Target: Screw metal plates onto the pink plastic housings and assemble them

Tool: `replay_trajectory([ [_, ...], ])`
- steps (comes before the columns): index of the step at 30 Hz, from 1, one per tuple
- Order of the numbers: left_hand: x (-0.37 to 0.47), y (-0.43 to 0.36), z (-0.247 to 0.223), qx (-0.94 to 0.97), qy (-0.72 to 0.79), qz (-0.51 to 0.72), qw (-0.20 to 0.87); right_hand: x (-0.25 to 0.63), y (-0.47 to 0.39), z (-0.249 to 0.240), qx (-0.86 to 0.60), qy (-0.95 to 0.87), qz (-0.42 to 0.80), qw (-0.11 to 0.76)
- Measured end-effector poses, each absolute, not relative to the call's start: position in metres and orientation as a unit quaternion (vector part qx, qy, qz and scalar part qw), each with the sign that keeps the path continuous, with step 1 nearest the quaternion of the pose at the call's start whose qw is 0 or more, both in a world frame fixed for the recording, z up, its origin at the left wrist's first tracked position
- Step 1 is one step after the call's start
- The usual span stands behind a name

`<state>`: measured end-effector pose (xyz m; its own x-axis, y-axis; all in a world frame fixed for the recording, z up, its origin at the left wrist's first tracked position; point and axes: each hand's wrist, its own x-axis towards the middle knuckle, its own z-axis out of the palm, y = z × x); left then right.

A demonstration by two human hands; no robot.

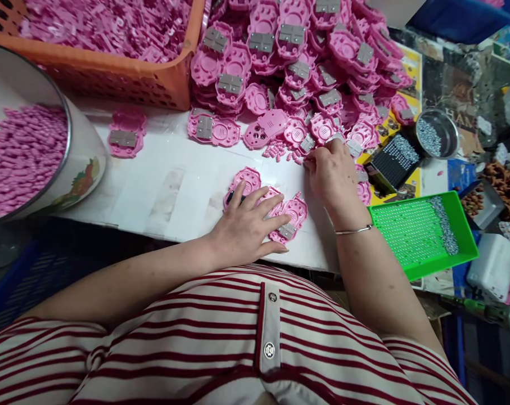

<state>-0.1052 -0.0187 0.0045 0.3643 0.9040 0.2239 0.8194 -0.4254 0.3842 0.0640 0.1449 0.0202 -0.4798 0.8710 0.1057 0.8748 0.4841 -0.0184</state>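
Note:
My left hand (248, 228) lies open, fingers spread, over a row of pink plastic housings (294, 214) near the table's front edge. Metal plates show on some of them, and the hand covers part of the row. Farther forward, my right hand (333, 171) has its fingers pinched together beside a scatter of small pink pieces (275, 150). What sits between those fingertips is too small to make out. Behind it rises a large heap of pink housings with metal plates (290, 42). One housing (265, 128) there lies with its slotted outer face up.
An orange basket (170, 70) of pink strips stands back left. A white pot (88, 169) with small pink pieces is at left. To the right are a green tray (465, 236) with screws, a black tray (392, 163) and a metal bowl (448, 135). One housing (127, 132) lies apart.

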Motion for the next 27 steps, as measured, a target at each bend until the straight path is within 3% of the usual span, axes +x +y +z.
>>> replay_trajectory([
  [8, -0.12, -0.037, 0.004, 0.786, 0.57, 0.235, 0.044, 0.068, 0.133, 0.02, -0.499, -0.857, -0.036, 0.121],
  [10, -0.123, -0.039, 0.004, 0.776, 0.582, 0.238, 0.045, 0.068, 0.13, 0.023, -0.514, -0.838, 0.016, 0.184],
  [13, -0.124, -0.038, 0.003, 0.775, 0.584, 0.235, 0.058, 0.063, 0.128, 0.031, -0.482, -0.814, 0.21, 0.246],
  [16, -0.123, -0.036, 0.003, 0.774, 0.585, 0.232, 0.066, 0.053, 0.127, 0.038, -0.42, -0.779, 0.428, 0.186],
  [18, -0.123, -0.035, 0.004, 0.772, 0.587, 0.233, 0.067, 0.046, 0.127, 0.04, -0.4, -0.755, 0.503, 0.128],
  [27, -0.123, -0.034, 0.004, 0.769, 0.59, 0.236, 0.073, 0.016, 0.134, 0.05, -0.422, -0.825, 0.375, -0.033],
])
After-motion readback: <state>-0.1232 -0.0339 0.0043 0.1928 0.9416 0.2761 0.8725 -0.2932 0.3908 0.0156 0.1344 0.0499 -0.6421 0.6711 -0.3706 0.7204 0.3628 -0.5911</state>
